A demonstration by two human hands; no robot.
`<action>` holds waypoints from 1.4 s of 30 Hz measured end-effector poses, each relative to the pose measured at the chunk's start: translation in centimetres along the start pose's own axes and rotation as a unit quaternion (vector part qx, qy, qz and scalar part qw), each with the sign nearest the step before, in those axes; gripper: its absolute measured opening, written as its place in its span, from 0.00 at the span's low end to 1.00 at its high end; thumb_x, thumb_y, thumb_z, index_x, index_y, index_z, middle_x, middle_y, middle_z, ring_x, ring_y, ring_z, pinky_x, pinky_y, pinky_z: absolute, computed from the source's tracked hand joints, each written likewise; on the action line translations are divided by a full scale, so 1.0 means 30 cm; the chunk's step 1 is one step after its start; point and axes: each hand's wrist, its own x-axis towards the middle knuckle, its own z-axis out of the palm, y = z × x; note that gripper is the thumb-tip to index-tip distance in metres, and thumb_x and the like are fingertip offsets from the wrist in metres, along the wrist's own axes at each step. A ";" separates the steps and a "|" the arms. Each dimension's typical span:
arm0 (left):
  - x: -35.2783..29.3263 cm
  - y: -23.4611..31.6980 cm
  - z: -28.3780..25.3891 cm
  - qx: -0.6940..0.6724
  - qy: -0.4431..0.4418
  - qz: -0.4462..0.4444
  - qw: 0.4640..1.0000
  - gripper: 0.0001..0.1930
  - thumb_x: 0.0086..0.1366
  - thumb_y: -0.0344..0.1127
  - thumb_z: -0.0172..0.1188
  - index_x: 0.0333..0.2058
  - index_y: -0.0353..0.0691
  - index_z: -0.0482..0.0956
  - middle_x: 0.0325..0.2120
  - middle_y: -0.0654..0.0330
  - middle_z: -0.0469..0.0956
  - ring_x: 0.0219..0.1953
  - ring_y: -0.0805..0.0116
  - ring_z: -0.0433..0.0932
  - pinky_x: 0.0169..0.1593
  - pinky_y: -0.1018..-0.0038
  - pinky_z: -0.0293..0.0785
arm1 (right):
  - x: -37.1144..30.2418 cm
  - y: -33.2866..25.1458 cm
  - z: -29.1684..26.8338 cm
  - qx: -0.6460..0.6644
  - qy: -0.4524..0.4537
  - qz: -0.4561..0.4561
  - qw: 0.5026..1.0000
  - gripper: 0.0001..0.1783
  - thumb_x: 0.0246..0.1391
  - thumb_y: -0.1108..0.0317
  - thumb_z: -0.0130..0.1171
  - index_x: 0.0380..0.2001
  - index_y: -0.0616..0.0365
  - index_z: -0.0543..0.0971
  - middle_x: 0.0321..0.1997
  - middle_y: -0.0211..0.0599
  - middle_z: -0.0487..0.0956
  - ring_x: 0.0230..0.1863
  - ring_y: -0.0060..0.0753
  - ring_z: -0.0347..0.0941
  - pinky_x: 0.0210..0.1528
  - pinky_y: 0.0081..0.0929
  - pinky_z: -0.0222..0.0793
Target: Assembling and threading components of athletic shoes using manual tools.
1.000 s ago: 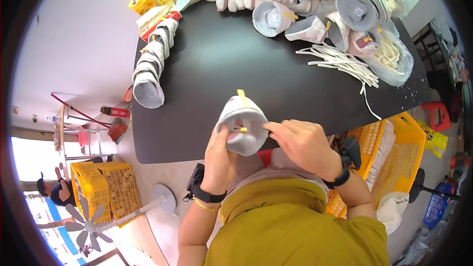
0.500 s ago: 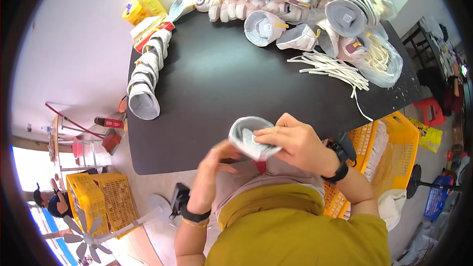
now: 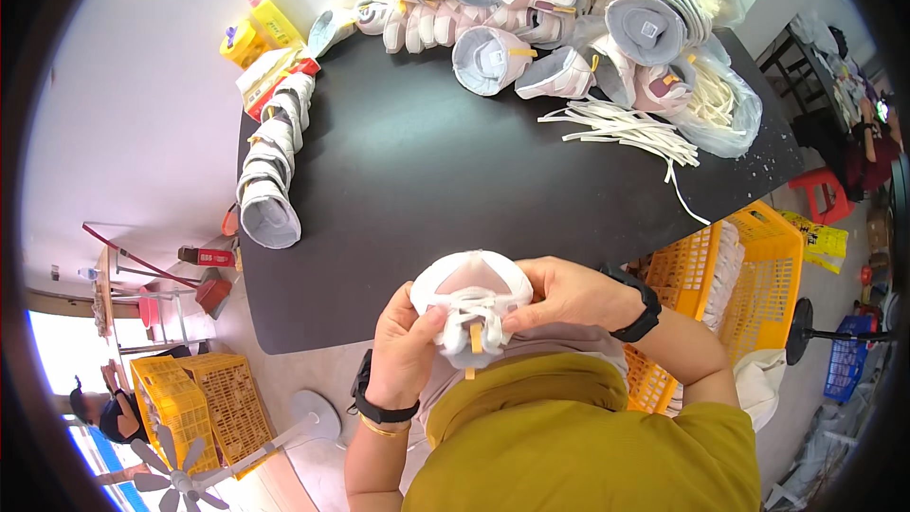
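Between both hands, in front of my body at the near table edge, is a white and pale pink shoe upper (image 3: pixel 471 277). Its rounded toe points away from me, white lace runs across its front, and a yellow tab hangs at the near end. My left hand (image 3: pixel 402 346) grips its left side, thumb on the lacing. On the opposite side my right hand (image 3: pixel 576 300) holds it, thumb near the lace rows. Fingers of both hands are partly hidden beneath it. A bunch of loose white laces (image 3: pixel 627 133) lies at the right of the black table (image 3: pixel 408 171).
Nested shoe uppers (image 3: pixel 269 159) form a row along the left table edge. More uppers (image 3: pixel 491 61) are heaped at the back, beside a plastic bag of laces (image 3: pixel 735 123). Yellow bottles (image 3: pixel 273 21) stand back left. A yellow crate (image 3: pixel 764 270) sits close to my right; a fan (image 3: pixel 178 479) stands lower left.
The shoe upper has turned from its grey lined opening to its laced front. My left hand has closed on its side, and my right hand has moved from inside the opening to the right side.
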 end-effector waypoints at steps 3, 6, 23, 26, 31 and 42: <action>-0.019 -0.014 -0.033 -0.045 -0.025 0.001 0.999 0.06 0.66 0.30 0.59 0.39 0.39 0.72 0.39 0.61 0.80 0.43 0.74 0.77 0.50 0.72 0.73 | -0.013 -0.025 0.011 -0.043 -0.023 0.028 0.998 0.26 0.57 0.67 0.65 0.57 0.62 0.73 0.47 0.29 0.79 0.46 0.18 0.72 0.50 0.21 0.70; -0.028 -0.038 -0.043 -0.084 -0.013 -0.008 0.996 0.08 0.66 0.31 0.59 0.41 0.38 0.72 0.39 0.61 0.80 0.43 0.73 0.78 0.51 0.72 0.73 | -0.007 -0.057 0.015 -0.089 -0.033 0.038 0.995 0.26 0.57 0.68 0.64 0.57 0.62 0.72 0.48 0.29 0.79 0.46 0.18 0.72 0.49 0.20 0.70; -0.038 -0.048 -0.066 -0.045 -0.044 -0.001 0.998 0.11 0.69 0.33 0.58 0.47 0.36 0.74 0.43 0.60 0.79 0.43 0.73 0.77 0.49 0.73 0.73 | -0.001 0.004 0.063 0.057 -0.037 0.088 0.994 0.29 0.58 0.67 0.64 0.60 0.62 0.69 0.51 0.29 0.77 0.52 0.20 0.71 0.54 0.22 0.68; -0.057 -0.043 -0.108 -0.039 -0.105 -0.039 0.993 0.09 0.69 0.33 0.57 0.44 0.37 0.74 0.40 0.62 0.78 0.41 0.76 0.76 0.46 0.75 0.73 | -0.005 0.010 0.077 -0.028 -0.078 0.097 0.992 0.23 0.56 0.67 0.66 0.54 0.63 0.75 0.47 0.30 0.80 0.50 0.20 0.73 0.54 0.21 0.68; -0.123 -0.003 -0.217 -0.013 -0.227 -0.089 0.970 0.15 0.70 0.37 0.56 0.49 0.35 0.71 0.45 0.57 0.76 0.49 0.71 0.74 0.55 0.69 0.69 | -0.024 -0.132 0.170 -0.274 -0.102 0.044 0.955 0.18 0.54 0.68 0.66 0.46 0.66 0.79 0.43 0.42 0.84 0.46 0.29 0.79 0.44 0.26 0.75; -0.129 0.276 -0.431 0.392 0.031 0.012 0.919 0.10 0.65 0.34 0.60 0.43 0.37 0.81 0.30 0.69 0.79 0.31 0.82 0.74 0.32 0.81 0.71 | 0.308 -0.129 0.416 -0.749 -0.084 -0.429 0.498 0.15 0.46 0.69 0.58 0.40 0.55 0.78 0.50 0.33 0.77 0.29 0.22 0.71 0.23 0.21 0.68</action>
